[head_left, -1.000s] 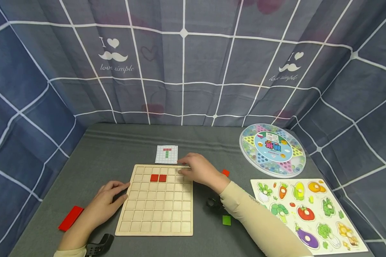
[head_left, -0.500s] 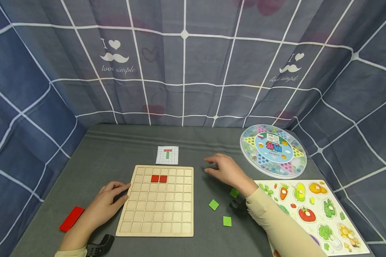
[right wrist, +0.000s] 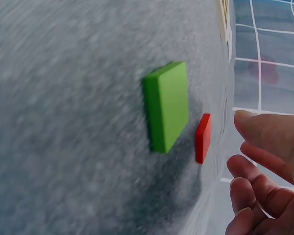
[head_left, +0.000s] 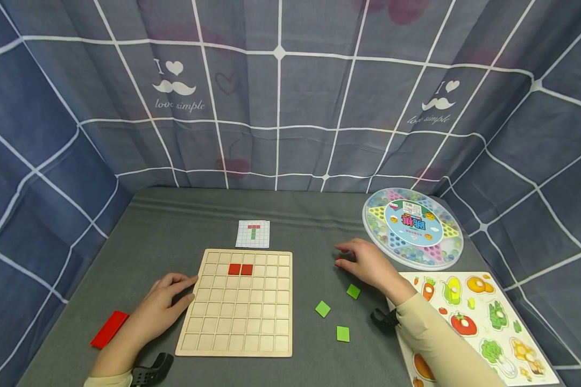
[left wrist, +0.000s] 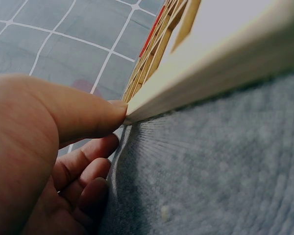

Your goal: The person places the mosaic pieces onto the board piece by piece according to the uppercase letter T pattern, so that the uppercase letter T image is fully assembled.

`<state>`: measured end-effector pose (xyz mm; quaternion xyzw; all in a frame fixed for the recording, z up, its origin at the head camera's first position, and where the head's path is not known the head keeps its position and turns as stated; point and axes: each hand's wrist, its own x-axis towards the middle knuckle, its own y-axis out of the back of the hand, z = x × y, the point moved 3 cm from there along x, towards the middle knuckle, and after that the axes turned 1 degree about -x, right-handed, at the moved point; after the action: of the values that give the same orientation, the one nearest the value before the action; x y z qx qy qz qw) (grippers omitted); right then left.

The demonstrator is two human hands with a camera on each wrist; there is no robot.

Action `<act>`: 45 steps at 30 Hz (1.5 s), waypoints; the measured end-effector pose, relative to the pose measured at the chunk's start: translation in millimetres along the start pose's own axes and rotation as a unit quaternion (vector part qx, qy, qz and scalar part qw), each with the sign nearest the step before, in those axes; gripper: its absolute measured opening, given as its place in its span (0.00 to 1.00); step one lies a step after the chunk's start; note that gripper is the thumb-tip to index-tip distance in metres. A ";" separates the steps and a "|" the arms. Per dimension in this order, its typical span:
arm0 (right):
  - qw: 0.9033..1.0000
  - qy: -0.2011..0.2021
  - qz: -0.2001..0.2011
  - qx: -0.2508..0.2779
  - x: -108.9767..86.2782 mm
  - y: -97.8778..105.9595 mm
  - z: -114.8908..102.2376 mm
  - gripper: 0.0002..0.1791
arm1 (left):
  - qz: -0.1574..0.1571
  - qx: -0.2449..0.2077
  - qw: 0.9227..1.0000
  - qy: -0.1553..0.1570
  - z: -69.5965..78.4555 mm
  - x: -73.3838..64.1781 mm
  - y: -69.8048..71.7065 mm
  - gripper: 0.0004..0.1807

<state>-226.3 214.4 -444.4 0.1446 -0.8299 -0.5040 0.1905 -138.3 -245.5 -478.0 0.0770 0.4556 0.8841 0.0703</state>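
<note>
In the head view, my left hand (head_left: 162, 301) rests its thumb and fingertips against the left edge of a wooden grid board (head_left: 237, 309). The left wrist view shows the thumb (left wrist: 95, 112) right at the board's corner. Two red square tiles (head_left: 234, 269) sit side by side in the board's upper cells. To the right, my right hand (head_left: 368, 263) hovers low over the table, thumb and fingers spread around a loose red tile (head_left: 339, 260). In the right wrist view this red tile (right wrist: 203, 139) lies on the cloth, apart from the fingers, behind a green tile (right wrist: 171, 105).
Several green tiles (head_left: 323, 309) lie right of the board. A card (head_left: 253, 234) with a red-and-green T pattern lies behind it. A red block (head_left: 109, 329) is beside the left forearm. At right are a round game box (head_left: 375, 236) and a vegetable puzzle board (head_left: 505, 293), partly under the right sleeve.
My right hand has moved right, from the board's upper right corner to the loose red tile, uncovering green tiles. The left hand stays at the board's edge.
</note>
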 end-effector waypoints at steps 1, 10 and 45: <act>1.000 -0.002 0.001 -0.004 -1.4 -0.4 2.1 0.21 | 0.000 0.001 1.000 0.000 0.0 -0.1 0.1 0.24; 1.000 -0.004 -0.003 -0.016 -6.2 -5.0 13.9 0.20 | 0.005 0.000 1.000 -0.007 2.3 -1.3 0.6 0.23; 0.999 0.017 -0.018 -0.039 9.2 -14.6 -8.5 0.13 | 0.007 0.001 1.000 -0.013 1.4 -2.0 0.6 0.23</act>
<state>-229.8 197.2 -452.2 0.1608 -0.8032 -0.5372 0.2010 -136.1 -245.1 -476.9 0.0911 0.4551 0.8830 0.0700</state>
